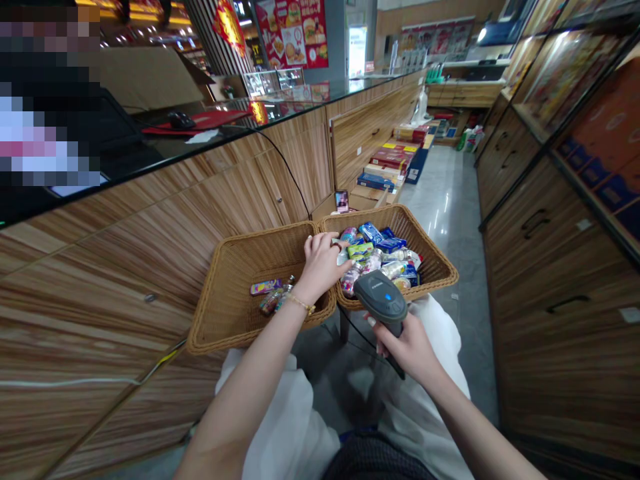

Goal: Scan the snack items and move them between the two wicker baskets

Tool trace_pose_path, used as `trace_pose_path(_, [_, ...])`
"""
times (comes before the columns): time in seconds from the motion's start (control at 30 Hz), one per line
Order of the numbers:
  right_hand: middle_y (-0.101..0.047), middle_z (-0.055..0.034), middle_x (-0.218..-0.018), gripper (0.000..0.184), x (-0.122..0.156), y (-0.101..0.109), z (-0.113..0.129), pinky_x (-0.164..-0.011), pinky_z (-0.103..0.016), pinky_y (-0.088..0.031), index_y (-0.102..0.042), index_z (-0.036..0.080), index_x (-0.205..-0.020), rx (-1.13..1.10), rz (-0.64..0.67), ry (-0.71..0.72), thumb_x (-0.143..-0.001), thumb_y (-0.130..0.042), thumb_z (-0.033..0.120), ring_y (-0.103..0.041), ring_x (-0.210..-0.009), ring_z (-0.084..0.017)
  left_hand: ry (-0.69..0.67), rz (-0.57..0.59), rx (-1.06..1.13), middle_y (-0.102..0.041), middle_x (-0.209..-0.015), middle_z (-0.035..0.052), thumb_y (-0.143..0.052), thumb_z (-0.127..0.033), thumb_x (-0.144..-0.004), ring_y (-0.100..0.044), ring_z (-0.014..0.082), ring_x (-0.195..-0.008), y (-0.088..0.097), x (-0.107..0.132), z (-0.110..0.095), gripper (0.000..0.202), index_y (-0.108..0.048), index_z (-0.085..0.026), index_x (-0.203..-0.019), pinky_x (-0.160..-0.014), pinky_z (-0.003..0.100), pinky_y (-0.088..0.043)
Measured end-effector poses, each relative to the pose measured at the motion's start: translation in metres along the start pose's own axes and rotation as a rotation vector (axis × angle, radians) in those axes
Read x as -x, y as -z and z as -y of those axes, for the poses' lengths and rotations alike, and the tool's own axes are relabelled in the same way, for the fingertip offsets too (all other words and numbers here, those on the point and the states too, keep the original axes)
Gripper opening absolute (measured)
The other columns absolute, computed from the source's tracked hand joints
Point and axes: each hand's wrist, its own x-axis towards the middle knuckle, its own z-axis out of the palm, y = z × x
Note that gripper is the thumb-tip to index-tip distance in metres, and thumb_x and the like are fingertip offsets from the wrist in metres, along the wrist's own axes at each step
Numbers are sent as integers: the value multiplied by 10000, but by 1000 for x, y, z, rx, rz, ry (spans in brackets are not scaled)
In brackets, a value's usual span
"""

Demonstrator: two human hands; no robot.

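Wicker frames the scene: 2 woven baskets sit side by side against a wood-grain counter (165, 220). The person's left hand (323, 263) reaches over the shared rims into the right basket (443, 270), fingers curled down onto a heap of snack packets (380, 252). Whether they pinch one cannot be told. A thin bracelet (301, 304) circles that wrist. The right hand (407, 347) is wrapped tight around the grip of a grey barcode scanner (383, 300), which hangs just in front of the right basket with a small blue light on top. The left basket (220, 327) holds only a few packets (273, 295).

A clean read likely calls for 1 packet lifted clear of the heap, its barcode turned flat toward the scanner's window and held steady, with glossy wrap pulled smooth.

Wrappers show blue, green and pink print, too blurred to read. The scanner's small lettering is illegible. A red poster (295, 30) shows burgers, and boxes (390, 163) are stacked on the floor behind.
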Motion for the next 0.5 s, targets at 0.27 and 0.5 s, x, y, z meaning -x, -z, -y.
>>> trace_pose_path(0.27, [-645,-6,-485,262,0,6,3,-478,-278,-506,-581,221,-789,-105,-39,-36,-879,-659,454,-624,-408,-189,-94,216,-112,-656,-1348,100,-665,-376,-910,-453,337,-1368,-21,-23,-12,227,-812,-231,-1004,-1260,625,-191])
trace_pose_path(0.5, [-653,-9,-485,277,-1,6,5,-476,-279,-519,-604,213,-816,-48,-38,-36,-892,-629,479,-639,-414,-195,-86,317,-183,-706,-1227,119,-701,-401,-873,-484,370,-1362,-29,-25,-12,205,-808,-226,-870,-1257,669,-165])
